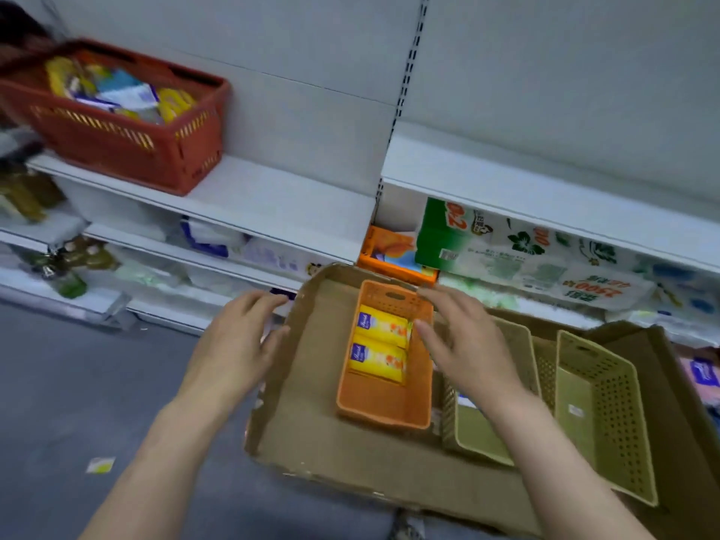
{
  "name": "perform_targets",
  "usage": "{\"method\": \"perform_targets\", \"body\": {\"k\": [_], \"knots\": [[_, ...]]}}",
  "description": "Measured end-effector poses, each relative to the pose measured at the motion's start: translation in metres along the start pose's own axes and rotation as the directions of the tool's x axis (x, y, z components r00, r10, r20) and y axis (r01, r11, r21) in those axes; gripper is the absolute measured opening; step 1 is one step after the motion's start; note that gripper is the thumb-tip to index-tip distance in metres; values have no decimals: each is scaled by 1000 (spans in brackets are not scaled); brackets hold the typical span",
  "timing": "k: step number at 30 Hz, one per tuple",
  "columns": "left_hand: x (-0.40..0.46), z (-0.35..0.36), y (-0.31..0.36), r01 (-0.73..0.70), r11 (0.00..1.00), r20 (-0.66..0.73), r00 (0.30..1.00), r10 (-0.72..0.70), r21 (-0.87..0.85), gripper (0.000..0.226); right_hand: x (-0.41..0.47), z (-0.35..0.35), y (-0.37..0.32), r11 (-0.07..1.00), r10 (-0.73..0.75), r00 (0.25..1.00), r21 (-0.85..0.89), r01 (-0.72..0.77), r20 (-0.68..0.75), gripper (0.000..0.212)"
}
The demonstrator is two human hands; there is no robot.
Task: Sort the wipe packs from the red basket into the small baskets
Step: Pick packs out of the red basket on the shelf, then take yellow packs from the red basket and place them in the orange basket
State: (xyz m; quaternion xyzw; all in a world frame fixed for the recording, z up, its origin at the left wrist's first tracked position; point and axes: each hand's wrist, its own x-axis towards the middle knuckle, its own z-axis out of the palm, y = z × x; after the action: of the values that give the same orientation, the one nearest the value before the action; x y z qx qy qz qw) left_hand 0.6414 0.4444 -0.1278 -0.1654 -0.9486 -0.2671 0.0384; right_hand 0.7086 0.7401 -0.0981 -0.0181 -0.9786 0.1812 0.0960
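The red basket (128, 146) stands on a white shelf at upper left, filled with several wipe packs (132, 96) in yellow, blue and white. Below, a cardboard tray (311, 434) carries an orange small basket (422, 378) holding two yellow wipe packs (380, 344) lying one behind the other. Right of it sit two beige small baskets (611, 415); the nearer one (477, 438) is partly hidden by my right forearm. My left hand (237, 344) hovers open at the tray's left edge. My right hand (463, 341) hovers open over the orange basket's right rim, holding nothing.
White shelving (272, 196) runs across the back; the lower shelf holds large tissue packs (506, 247) and an orange box (393, 255). Bottles (70, 267) stand at far left. The grey floor (78, 383) has a small scrap of packaging (100, 464).
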Motion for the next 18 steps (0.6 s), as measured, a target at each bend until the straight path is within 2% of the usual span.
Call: {"method": "perform_targets", "body": {"k": [3,9,13,18], "knots": [[-16,-37,-66,65,998,-13,998,-65,-8,39,7,35,-67,998,19,1000,53,-19,1,42],[-8,-112,-169,107,994,-32,994,-107,5,39,53,88,-187,996,-60,996,76,55,69,43],[14,-146,-223,107,993,-74,991,-110,-41,39,99,115,-241,992,-100,991,84,93,84,41],[70,-181,-296,88,996,-96,992,-88,-1,38,182,152,-298,983,-137,990,129,132,29,42]]}}
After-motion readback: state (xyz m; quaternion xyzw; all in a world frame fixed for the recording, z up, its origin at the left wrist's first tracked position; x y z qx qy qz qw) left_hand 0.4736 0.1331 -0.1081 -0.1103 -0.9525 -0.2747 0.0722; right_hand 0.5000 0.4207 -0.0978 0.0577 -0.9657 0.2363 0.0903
